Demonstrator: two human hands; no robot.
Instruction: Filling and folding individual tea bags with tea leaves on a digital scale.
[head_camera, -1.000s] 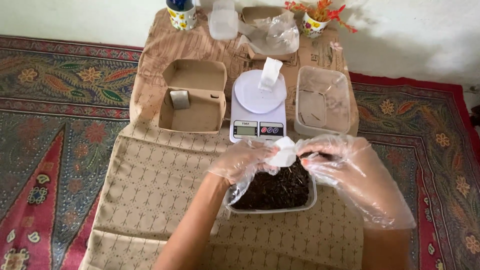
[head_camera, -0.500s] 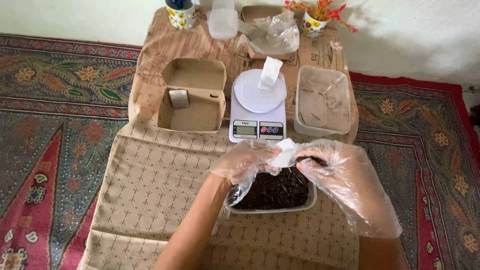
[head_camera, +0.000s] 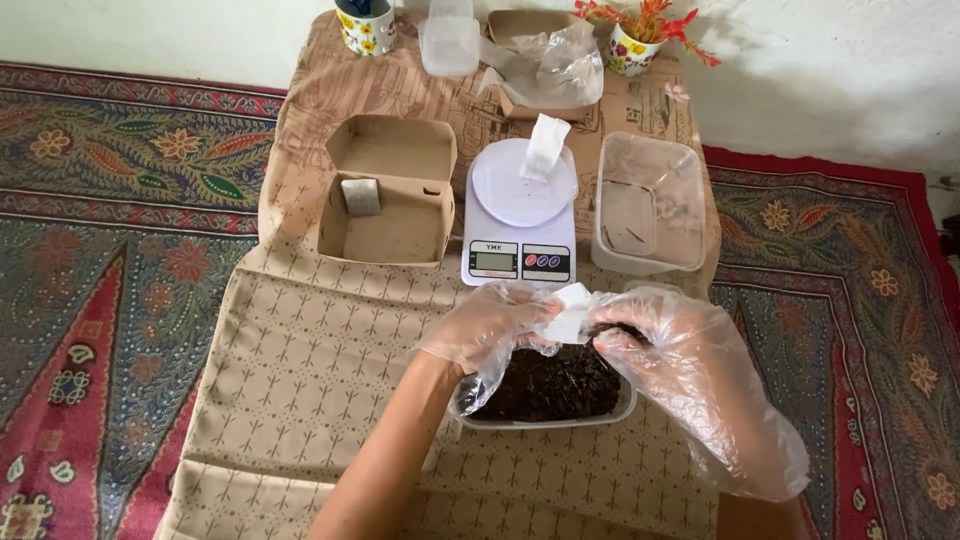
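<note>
Both my hands wear loose clear plastic gloves. My left hand (head_camera: 490, 325) holds a small white paper pouch (head_camera: 566, 312) by its left side, above a clear tub of dark loose material (head_camera: 550, 388). My right hand (head_camera: 668, 345) pinches some of the dark material at the pouch's right edge, fingers closed. Just beyond stands a white kitchen scale (head_camera: 520, 215) with another white pouch (head_camera: 545, 148) standing on its round platform.
An open cardboard box (head_camera: 388, 190) holding one small pouch sits left of the scale. A clear plastic container (head_camera: 650, 205) stands to its right. At the far edge are two floral cups (head_camera: 366, 25), a small clear tub and crumpled plastic. A patterned rug surrounds the low cloth-covered table (head_camera: 300, 380).
My right hand has shifted slightly left and closer to the pouch. My left hand stays on the pouch over the tub.
</note>
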